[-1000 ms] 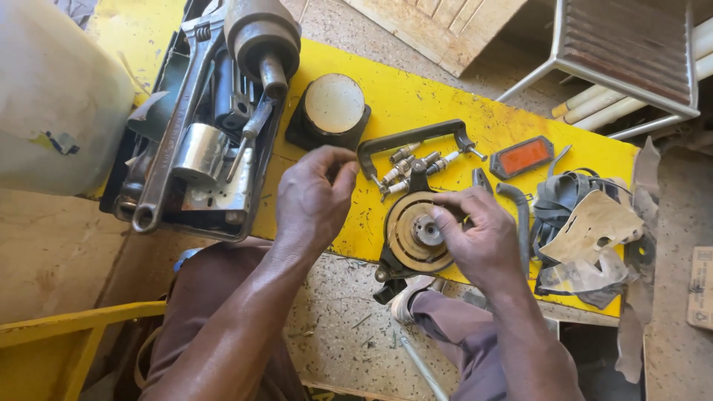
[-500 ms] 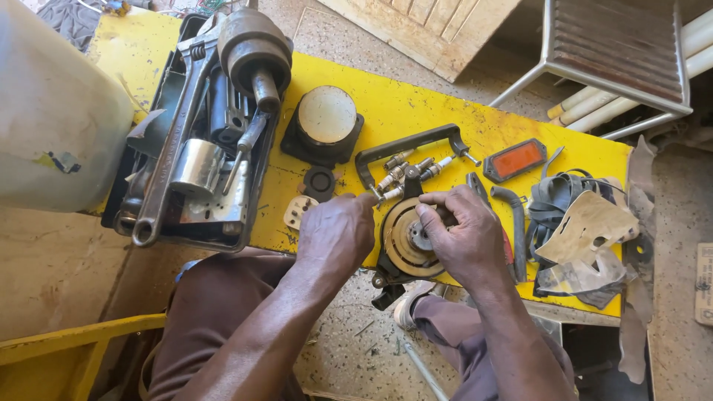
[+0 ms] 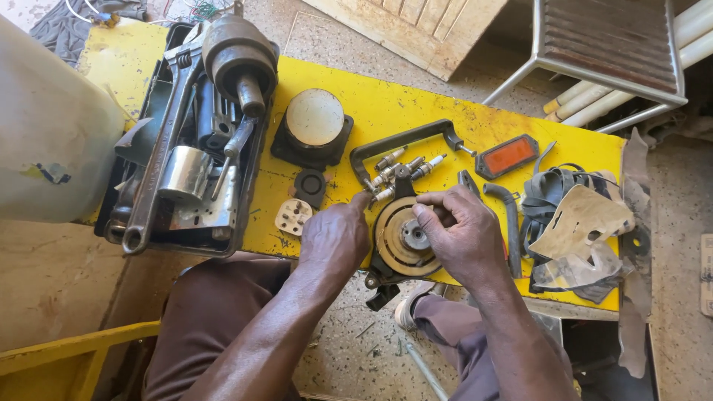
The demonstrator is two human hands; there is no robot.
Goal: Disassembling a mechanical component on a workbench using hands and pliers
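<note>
A round brass-coloured disc assembly (image 3: 395,249) on a black bracket lies at the front edge of the yellow bench (image 3: 386,104). My right hand (image 3: 464,238) rests on its right side, with the thumb on the metal hub at the centre. My left hand (image 3: 334,238) touches its left rim, index finger pointing toward several spark plugs (image 3: 397,169) just behind it. Neither hand lifts anything clear of the bench.
A black tray (image 3: 186,148) of wrenches and heavy metal parts sits left. A round cream-topped black part (image 3: 313,126), a white plug (image 3: 293,217), a black handle (image 3: 405,139), an orange reflector (image 3: 507,156) and gasket scraps (image 3: 579,230) lie around. A metal chair (image 3: 609,44) stands behind.
My left hand came down from the spark plugs to the disc's left rim. My right hand shifted onto the hub. The view drifted slightly.
</note>
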